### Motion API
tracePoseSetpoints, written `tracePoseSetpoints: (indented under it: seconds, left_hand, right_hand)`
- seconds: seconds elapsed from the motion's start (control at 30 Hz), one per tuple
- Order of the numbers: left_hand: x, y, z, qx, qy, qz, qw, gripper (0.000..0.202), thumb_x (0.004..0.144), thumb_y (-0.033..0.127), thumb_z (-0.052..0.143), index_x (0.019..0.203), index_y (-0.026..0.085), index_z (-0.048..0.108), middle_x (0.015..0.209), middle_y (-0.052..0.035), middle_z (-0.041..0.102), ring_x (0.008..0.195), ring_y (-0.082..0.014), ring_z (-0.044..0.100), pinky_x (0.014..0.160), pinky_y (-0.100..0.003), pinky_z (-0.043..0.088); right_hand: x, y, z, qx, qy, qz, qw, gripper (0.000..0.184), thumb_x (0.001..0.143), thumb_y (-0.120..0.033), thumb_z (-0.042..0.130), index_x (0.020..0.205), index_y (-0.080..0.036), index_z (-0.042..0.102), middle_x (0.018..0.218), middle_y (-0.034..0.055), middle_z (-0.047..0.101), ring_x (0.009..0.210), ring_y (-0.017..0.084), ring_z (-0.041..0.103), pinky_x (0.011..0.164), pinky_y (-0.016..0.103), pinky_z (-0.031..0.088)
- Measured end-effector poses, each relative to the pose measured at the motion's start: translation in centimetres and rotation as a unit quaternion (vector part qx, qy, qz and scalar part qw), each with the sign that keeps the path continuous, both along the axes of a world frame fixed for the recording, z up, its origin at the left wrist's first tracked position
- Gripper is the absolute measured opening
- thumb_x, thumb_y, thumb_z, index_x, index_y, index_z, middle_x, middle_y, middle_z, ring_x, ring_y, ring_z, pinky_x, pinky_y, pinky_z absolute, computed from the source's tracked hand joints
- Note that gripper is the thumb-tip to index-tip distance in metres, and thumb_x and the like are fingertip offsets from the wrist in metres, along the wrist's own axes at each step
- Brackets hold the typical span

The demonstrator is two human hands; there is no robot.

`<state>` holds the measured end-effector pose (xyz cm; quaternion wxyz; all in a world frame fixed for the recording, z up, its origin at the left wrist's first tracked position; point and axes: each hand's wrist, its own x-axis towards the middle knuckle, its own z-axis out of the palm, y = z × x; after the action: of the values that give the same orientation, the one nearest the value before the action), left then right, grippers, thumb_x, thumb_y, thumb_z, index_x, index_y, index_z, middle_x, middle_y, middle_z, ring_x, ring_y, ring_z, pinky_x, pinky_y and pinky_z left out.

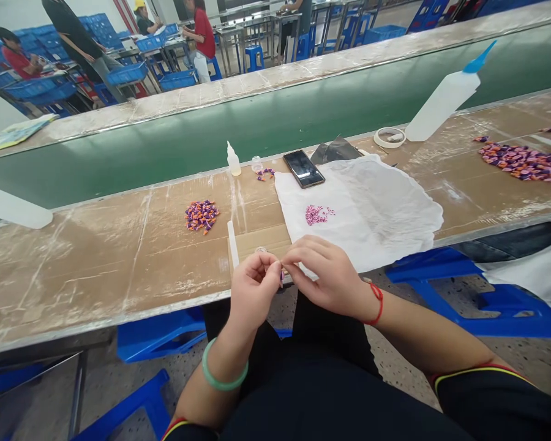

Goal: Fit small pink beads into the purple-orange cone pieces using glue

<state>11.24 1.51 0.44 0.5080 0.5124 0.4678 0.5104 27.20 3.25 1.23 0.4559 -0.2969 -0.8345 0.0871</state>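
Note:
My left hand point(253, 289), with a green bangle on its wrist, and my right hand point(324, 274), with a red string on its wrist, meet at the table's near edge. Both are pinched together on a tiny purple piece point(281, 277) between the fingertips. Just beyond them lies a small pile of pink beads point(316, 214) on a white cloth point(386, 208). A heap of small orange and purple pieces point(201, 215) sits to the left on the taped cardboard table point(96, 257). A small round cap point(261, 250) lies by my left fingers.
A black phone point(303, 168), a small dropper bottle point(233, 160) and a clear cup point(256, 163) stand at the table's back. A large squeeze bottle point(445, 98), a tape roll point(389, 137) and another heap of pieces point(523, 160) are on the right. Blue stools point(468, 288) stand below. Other people work far behind.

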Motion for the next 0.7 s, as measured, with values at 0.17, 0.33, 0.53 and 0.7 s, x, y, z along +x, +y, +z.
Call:
tracePoseSetpoints:
  seconds: [0.17,0.33,0.53,0.7]
  left_hand:
    - [0.0,-0.3,0.3,0.137,0.113,0.045,0.983,0.015,0.081,0.022,0.06,0.067,0.018,0.062,0.059,0.0017,0.06,0.053,-0.0091,0.051,0.052,-0.02,0.042]
    - [-0.2,-0.3,0.4,0.214,0.198,0.056,0.955,0.018,0.081,0.019,0.059,0.063,0.019,0.061,0.055,0.0026,0.06,0.049,-0.0091,0.051,0.05,-0.02,0.042]
    - [-0.3,-0.2,0.3,0.226,0.222,0.051,0.947,0.017,0.082,0.018,0.059,0.064,0.019,0.062,0.055,0.0022,0.06,0.049,-0.0092,0.051,0.051,-0.02,0.042]
    - [-1.3,-0.4,-0.6,0.165,0.129,0.055,0.976,0.012,0.089,0.024,0.061,0.081,0.018,0.067,0.068,-0.0012,0.068,0.057,-0.0114,0.061,0.056,-0.021,0.048]
  right_hand:
    - [0.2,0.0,0.9,-0.237,0.078,0.027,0.968,0.011,0.087,-0.014,0.054,0.077,-0.018,0.058,0.069,-0.0006,0.062,0.062,0.011,0.056,0.059,0.024,0.045]
    - [0.3,0.2,1.4,-0.346,0.099,0.062,0.931,0.01,0.082,-0.018,0.054,0.072,-0.018,0.057,0.065,-0.0008,0.061,0.061,0.011,0.055,0.057,0.023,0.046]
    - [-0.1,0.1,0.8,-0.333,0.101,0.049,0.936,0.01,0.081,-0.018,0.054,0.07,-0.018,0.053,0.063,-0.0015,0.057,0.059,0.01,0.051,0.054,0.023,0.043]
    - [-0.3,0.5,0.9,-0.317,0.099,0.071,0.941,0.01,0.085,-0.018,0.052,0.075,-0.018,0.054,0.068,-0.0006,0.059,0.062,0.011,0.053,0.057,0.023,0.045]
